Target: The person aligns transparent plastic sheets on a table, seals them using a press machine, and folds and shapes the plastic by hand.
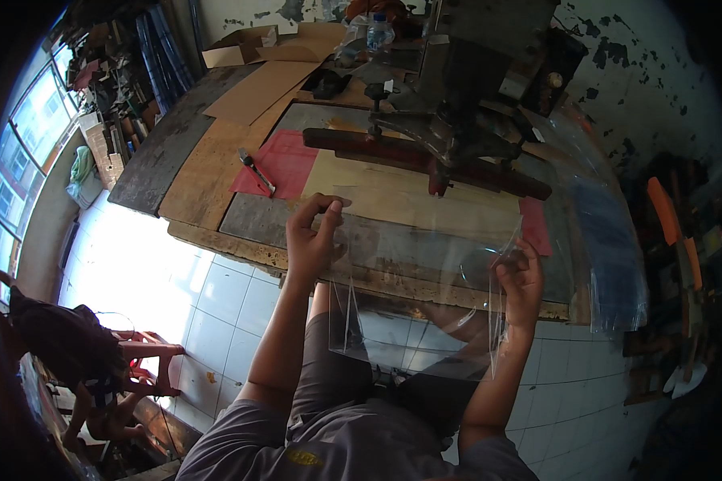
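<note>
A clear plastic sheet with folded side edges hangs between my hands, over my lap and the table's front edge. My left hand pinches its upper left edge between thumb and fingers. At the sheet's right edge, my right hand grips it with bent fingers. Just beyond the sheet lies a yellowish mat with a red sheet under its left part and a red piece at its right. Above the mat sits the dark bar of a heavy press.
A cutter-like tool lies on the red sheet. Cardboard and a plastic bottle are at the back. Stacked clear and bluish plastic sheets hang over the table's right side. Another person sits at lower left near a red stool.
</note>
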Demonstrator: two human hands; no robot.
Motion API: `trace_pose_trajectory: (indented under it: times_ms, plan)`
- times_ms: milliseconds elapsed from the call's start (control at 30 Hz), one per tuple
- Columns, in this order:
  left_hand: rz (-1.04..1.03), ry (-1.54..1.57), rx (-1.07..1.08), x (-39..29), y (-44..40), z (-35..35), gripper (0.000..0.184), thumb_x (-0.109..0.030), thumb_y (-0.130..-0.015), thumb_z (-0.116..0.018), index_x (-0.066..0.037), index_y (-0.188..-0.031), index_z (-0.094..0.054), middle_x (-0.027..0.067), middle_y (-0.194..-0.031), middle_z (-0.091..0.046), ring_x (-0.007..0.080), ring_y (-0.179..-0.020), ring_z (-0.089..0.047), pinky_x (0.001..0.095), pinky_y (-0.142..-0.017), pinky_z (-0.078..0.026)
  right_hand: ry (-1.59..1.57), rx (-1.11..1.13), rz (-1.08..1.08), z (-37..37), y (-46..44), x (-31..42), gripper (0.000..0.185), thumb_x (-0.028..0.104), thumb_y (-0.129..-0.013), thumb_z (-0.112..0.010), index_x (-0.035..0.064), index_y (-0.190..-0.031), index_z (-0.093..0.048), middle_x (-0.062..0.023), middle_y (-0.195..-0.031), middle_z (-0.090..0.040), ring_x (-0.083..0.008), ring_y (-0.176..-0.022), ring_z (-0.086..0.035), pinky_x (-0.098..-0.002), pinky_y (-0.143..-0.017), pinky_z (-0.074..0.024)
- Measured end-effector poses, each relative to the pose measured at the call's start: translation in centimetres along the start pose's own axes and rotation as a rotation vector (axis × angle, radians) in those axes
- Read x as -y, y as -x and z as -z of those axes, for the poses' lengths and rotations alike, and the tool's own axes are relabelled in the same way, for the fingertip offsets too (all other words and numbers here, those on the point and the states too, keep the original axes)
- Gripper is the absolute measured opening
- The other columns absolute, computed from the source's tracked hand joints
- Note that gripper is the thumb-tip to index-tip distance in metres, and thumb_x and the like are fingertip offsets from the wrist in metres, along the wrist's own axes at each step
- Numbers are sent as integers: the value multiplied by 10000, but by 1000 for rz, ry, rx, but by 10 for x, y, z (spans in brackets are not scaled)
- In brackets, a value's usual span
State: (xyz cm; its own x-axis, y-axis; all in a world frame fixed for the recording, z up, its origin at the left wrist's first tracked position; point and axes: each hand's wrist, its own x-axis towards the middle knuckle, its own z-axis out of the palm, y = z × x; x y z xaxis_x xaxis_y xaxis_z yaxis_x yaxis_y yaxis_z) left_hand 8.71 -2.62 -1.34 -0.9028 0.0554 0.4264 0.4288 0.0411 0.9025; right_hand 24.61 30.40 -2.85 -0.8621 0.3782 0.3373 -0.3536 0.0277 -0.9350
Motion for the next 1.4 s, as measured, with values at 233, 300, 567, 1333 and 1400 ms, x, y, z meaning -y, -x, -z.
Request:
trace_pose_trajectory:
  times_ms: [233,300,567,1333,1400]
  plan:
    - [65,0,-14,3,0,-1,239,-210,-1026,-654,10,-1029,-748,19,-806,-674,84,-774,-601,265,-730,-476,43,10,22,1,1,0,599,86,-960,-760,-22,-1482,-486,-76,-1081,-721,-134,-1002,-695,-298,-946,-522]
    - [71,4,-15,6,-1,-1,241,-211,-1029,-654,11,-1030,-748,19,-806,-679,80,-773,-599,264,-730,-476,26,11,18,-1,1,1,610,88,-962,-754,-23,-1495,-478,-78,-1084,-722,-130,-1002,-694,-295,-944,-521]
    - [79,-18,-13,7,-2,-2,252,-221,-1028,-660,18,-1024,-739,25,-802,-684,81,-775,-603,265,-730,-478,11,23,-7,2,1,2,620,55,-961,-704,-44,-1520,-455,-81,-1099,-719,-130,-1028,-693,-287,-958,-521]
    - [69,-44,35,0,-2,-2,234,-201,-1020,-655,14,-996,-743,25,-801,-690,84,-788,-607,261,-751,-472,36,-21,-58,-5,0,9,591,82,-975,-661,-35,-1523,-471,-69,-1036,-712,-120,-991,-691,-295,-960,-514]
    - [2,-61,52,9,-4,-3,231,-202,-1012,-665,14,-977,-740,37,-820,-712,89,-797,-618,270,-763,-479,6,-43,-74,-8,0,10,566,71,-991,-647,-28,-1520,-474,-69,-1038,-710,-115,-1004,-687,-289,-957,-515]
